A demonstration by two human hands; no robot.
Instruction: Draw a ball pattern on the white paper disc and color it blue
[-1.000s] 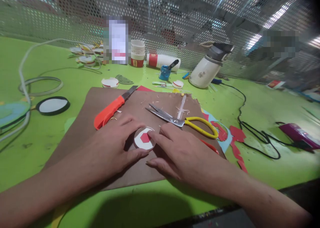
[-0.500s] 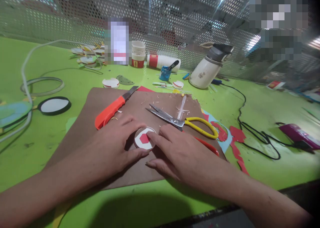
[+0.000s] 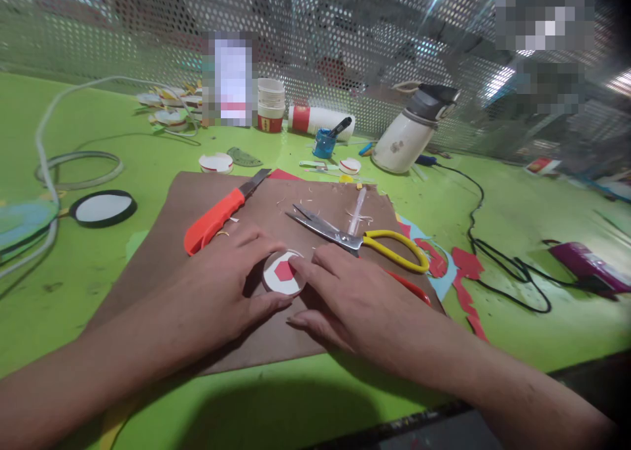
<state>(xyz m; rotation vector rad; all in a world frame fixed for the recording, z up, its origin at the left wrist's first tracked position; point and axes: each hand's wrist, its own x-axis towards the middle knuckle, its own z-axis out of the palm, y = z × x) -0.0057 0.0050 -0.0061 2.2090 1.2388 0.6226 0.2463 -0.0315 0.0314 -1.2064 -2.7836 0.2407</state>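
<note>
A white round disc (image 3: 280,276) with a red hexagon stuck on its middle lies on a brown board (image 3: 197,197). My left hand (image 3: 221,292) cups the disc from the left, thumb and forefinger curved round its rim. My right hand (image 3: 355,299) lies flat on the board to the right, fingers stretched out, with the forefinger tip pressing on the disc's right edge beside the hexagon.
An orange utility knife (image 3: 217,217), yellow-handled scissors (image 3: 365,240) and a clear pen (image 3: 357,210) lie on the board behind my hands. Red paper scraps (image 3: 463,266), a black cable (image 3: 493,266) and a purple device (image 3: 586,266) are at the right. A white jug (image 3: 407,138) and pots stand by the perforated screen.
</note>
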